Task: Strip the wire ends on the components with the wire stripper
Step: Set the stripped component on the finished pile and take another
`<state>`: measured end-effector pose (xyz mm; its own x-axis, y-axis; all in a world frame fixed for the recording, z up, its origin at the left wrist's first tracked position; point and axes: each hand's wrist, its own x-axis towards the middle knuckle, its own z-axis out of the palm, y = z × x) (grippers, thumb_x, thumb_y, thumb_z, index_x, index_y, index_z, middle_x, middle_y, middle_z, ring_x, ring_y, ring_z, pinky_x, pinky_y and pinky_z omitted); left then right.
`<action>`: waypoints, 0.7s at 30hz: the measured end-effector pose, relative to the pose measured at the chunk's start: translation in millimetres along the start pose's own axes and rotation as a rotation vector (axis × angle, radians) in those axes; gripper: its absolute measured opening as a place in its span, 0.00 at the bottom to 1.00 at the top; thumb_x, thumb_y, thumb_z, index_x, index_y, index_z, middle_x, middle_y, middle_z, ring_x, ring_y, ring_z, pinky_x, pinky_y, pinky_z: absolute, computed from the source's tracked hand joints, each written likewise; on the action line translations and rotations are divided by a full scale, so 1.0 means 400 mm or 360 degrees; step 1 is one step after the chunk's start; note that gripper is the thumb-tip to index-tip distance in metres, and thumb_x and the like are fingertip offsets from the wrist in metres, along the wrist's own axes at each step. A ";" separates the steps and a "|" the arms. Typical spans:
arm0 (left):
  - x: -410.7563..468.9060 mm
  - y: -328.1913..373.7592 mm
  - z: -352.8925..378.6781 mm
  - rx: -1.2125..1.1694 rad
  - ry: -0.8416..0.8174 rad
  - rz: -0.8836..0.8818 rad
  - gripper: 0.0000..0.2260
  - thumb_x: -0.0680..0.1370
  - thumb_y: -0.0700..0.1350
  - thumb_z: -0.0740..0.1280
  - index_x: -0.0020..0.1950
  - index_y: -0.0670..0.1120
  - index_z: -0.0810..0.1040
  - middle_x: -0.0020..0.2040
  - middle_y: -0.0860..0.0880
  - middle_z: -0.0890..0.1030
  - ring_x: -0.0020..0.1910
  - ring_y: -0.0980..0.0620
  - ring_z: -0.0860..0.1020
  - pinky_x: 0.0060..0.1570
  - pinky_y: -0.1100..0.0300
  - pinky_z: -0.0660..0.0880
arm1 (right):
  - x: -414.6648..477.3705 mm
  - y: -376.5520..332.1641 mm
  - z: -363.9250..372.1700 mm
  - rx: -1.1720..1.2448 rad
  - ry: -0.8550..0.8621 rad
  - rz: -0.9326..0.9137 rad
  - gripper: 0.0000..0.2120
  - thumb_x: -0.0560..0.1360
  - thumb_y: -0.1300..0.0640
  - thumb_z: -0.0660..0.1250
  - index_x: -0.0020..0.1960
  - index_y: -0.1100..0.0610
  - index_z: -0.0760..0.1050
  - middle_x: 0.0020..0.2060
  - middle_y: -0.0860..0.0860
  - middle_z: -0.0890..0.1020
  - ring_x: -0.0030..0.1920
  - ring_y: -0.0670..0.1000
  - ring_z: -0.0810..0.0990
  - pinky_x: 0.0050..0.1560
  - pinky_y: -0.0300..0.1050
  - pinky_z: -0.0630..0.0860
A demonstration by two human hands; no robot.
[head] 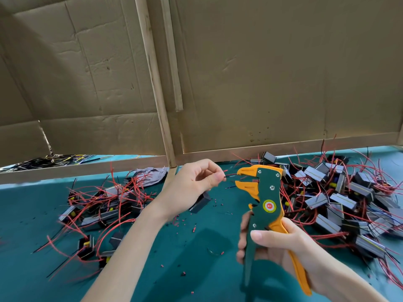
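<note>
While right hand (pixel 283 247) grips green/orange wire stripper (pixel 265 192), jaws apart, left hand (pixel 189 186) fingers pinch thin blk wire (pixel 229 176)

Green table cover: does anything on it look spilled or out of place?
Yes. Small red and black insulation scraps lie scattered on the green table cover between the left hand and the right hand, likely stripping waste.

1. The left hand (pixel 192 186) covers most of a dark component (pixel 199 203).
2. The black wire (pixel 230 176) has a tip too thin to judge.
3. The wire stripper (pixel 268 192) partly hides the fingers of the right hand (pixel 283 243).
4. The component pile (pixel 340 199) runs off the right edge.
</note>
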<state>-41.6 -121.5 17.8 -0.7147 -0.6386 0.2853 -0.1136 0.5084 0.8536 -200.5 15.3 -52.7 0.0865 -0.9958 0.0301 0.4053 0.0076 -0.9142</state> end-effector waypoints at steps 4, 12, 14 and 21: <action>0.007 0.006 -0.012 0.0123 0.0149 0.0069 0.05 0.78 0.46 0.67 0.42 0.52 0.78 0.38 0.54 0.80 0.39 0.60 0.76 0.38 0.69 0.72 | 0.005 0.002 -0.013 0.0054 0.0073 0.0014 0.25 0.53 0.56 0.85 0.45 0.65 0.81 0.38 0.67 0.79 0.39 0.66 0.80 0.44 0.60 0.79; 0.109 0.132 0.087 0.0081 0.0625 0.0496 0.04 0.79 0.38 0.65 0.45 0.45 0.75 0.39 0.51 0.79 0.34 0.59 0.75 0.37 0.67 0.72 | 0.013 0.013 -0.032 0.0139 0.0360 0.0237 0.23 0.55 0.60 0.78 0.47 0.66 0.78 0.39 0.66 0.80 0.39 0.64 0.82 0.41 0.57 0.81; 0.153 0.168 0.134 -0.0154 0.0667 0.0520 0.03 0.80 0.36 0.64 0.47 0.43 0.73 0.40 0.48 0.78 0.35 0.59 0.76 0.35 0.66 0.76 | 0.015 0.011 -0.032 0.0175 0.0416 0.0268 0.22 0.58 0.63 0.75 0.49 0.67 0.75 0.38 0.65 0.80 0.38 0.63 0.82 0.40 0.57 0.81; 0.248 0.195 0.313 -0.0619 0.0314 0.0065 0.05 0.80 0.36 0.63 0.55 0.38 0.71 0.57 0.38 0.77 0.50 0.48 0.76 0.57 0.53 0.76 | 0.012 -0.003 -0.040 0.0297 0.0455 0.0269 0.26 0.56 0.67 0.71 0.54 0.69 0.74 0.42 0.66 0.80 0.37 0.63 0.83 0.35 0.55 0.82</action>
<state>-207.8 -72.8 58.0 -0.5636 -0.7396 0.3678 0.2075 0.3042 0.9297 -215.1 9.2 -58.0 -0.0806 -0.9641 -0.2531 0.5683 0.1641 -0.8063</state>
